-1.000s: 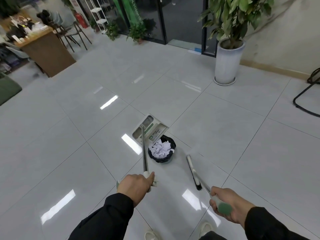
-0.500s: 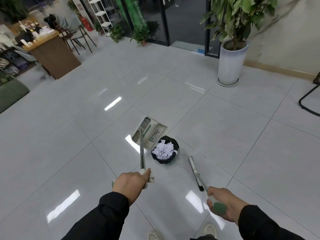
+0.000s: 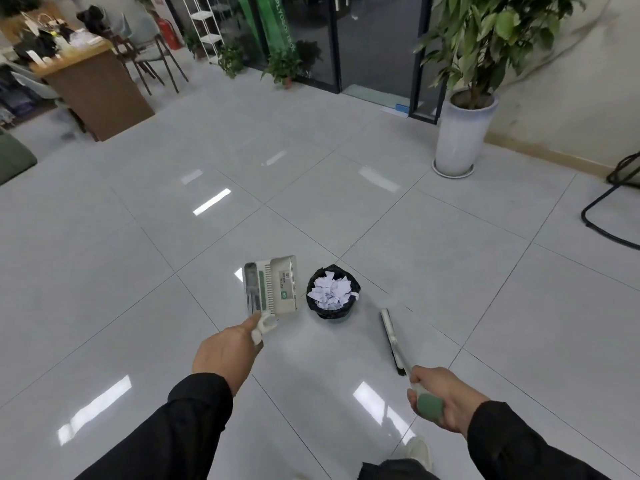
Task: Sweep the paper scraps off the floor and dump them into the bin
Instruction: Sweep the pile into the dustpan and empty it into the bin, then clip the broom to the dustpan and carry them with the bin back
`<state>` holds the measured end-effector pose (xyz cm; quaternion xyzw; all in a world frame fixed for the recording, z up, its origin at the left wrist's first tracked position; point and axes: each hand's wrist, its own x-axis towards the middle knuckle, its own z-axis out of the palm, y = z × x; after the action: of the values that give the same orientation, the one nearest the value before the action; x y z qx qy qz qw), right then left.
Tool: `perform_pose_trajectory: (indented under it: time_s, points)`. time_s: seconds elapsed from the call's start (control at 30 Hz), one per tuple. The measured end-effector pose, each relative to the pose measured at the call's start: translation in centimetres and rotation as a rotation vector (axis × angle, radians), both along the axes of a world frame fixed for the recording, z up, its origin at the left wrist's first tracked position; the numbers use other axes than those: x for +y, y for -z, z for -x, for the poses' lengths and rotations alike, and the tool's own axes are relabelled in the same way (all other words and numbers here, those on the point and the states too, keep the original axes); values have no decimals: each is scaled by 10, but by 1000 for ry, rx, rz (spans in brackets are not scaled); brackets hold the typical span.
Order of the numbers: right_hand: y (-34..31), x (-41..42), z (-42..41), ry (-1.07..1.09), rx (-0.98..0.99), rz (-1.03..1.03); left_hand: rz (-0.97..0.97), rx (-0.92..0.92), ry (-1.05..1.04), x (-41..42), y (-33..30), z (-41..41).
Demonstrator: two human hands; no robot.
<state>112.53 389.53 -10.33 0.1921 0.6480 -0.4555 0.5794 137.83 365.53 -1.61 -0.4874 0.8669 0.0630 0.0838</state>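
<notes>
A small black bin [image 3: 333, 310] stands on the tiled floor, heaped with white paper scraps [image 3: 330, 292]. Just left of it hangs a pale dustpan [image 3: 272, 289], its flat underside facing me. My left hand [image 3: 227, 351] grips the white top of its handle. My right hand [image 3: 441, 400] grips the green end of a broom handle. The broom's head [image 3: 391, 336] lies low on the floor right of the bin, bristles toward me. No scraps show on the floor around the bin.
A tall white planter [image 3: 460, 140] with a leafy plant stands at the back right by the wall. A black chair frame [image 3: 609, 213] is at the right edge. A wooden desk [image 3: 93, 84] and chairs are at the back left. Glass doors are behind.
The dustpan has swung from behind the bin to its left side, closer to me, with its long handle now foreshortened. The broom has barely moved.
</notes>
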Motion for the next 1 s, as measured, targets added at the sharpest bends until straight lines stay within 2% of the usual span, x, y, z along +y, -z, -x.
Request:
perform_pose_trajectory:
  time_s: [0.17, 0.3, 0.5, 0.8, 1.0]
  points:
    - [-3, -21, -59, 19, -2, -2, -126, 117, -108, -26, 7, -70]
    - [-4, -39, -96, -49, -12, 23, -260, 188, -215, -45, 25, -119]
    - [-38, -75, -130, -65, -24, 90, -393, 151, -176, -54, 56, -149]
    - [-115, -132, -157, -462, 192, 272, -406, 72, 43, -67, 54, -112]
    - [-152, -176, -177, -750, 292, 578, -456, 130, 141, -77, 23, -81]
